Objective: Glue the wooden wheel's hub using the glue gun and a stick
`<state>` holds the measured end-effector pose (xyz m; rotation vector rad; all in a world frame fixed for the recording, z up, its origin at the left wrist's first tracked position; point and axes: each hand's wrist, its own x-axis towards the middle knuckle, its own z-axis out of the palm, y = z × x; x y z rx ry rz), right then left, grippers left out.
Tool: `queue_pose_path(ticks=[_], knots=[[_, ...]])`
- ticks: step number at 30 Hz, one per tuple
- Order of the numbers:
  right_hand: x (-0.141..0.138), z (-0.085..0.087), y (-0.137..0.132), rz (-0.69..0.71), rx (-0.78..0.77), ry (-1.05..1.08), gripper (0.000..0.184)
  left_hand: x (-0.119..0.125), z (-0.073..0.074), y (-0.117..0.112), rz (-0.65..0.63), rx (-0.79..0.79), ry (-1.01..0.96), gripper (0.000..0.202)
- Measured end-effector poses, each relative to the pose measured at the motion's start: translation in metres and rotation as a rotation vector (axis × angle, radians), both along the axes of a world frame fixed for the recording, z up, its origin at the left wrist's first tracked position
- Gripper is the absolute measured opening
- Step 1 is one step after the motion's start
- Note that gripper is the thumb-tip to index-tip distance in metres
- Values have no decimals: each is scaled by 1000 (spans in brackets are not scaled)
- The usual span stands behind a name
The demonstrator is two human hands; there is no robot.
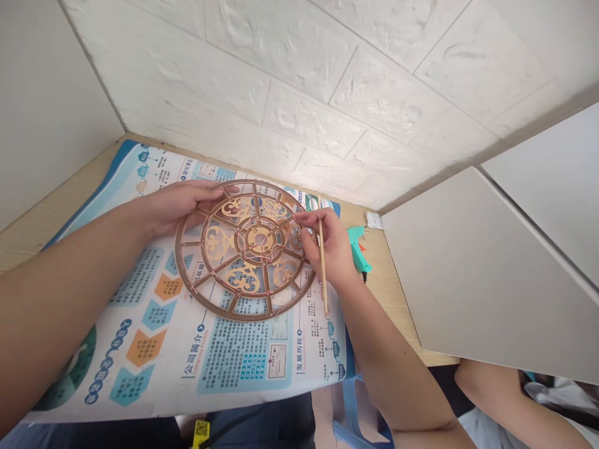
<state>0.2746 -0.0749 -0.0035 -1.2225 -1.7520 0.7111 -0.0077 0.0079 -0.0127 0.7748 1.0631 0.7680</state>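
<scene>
A round brown wheel-shaped frame (254, 239) with spokes, gold scrollwork and a ringed hub is held tilted above a printed sheet. Thin reddish wires run along its spokes and around the hub. My left hand (180, 204) grips its upper left rim, the thumb in front and some fingers behind, partly seen through the openings. At the right rim, my right hand (331, 242) is closed with a thin wooden stick (323, 268) lodged in it, pointing down toward the sheet. The thumb and index fingertips are close to the wires; whether they pinch one I cannot tell.
The printed sheet (187, 399) covers much of the wooden tabletop (412, 321). A teal glue gun (357, 248) lies right of my right hand, near a small white packet (374, 220). A white brick-pattern wall and pale panels (468, 268) bound the table. Another person's arm (500, 399) shows lower right.
</scene>
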Motion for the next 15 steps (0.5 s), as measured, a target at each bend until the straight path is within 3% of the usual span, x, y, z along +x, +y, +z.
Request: queue_pose_path(ticks=[7, 15], knots=[[-3, 0, 2, 66, -25, 83, 21, 0, 0, -1, -7, 6, 18, 36], [-1, -2, 3, 3, -17, 59, 20, 0, 0, -1, -19, 9, -29, 33]])
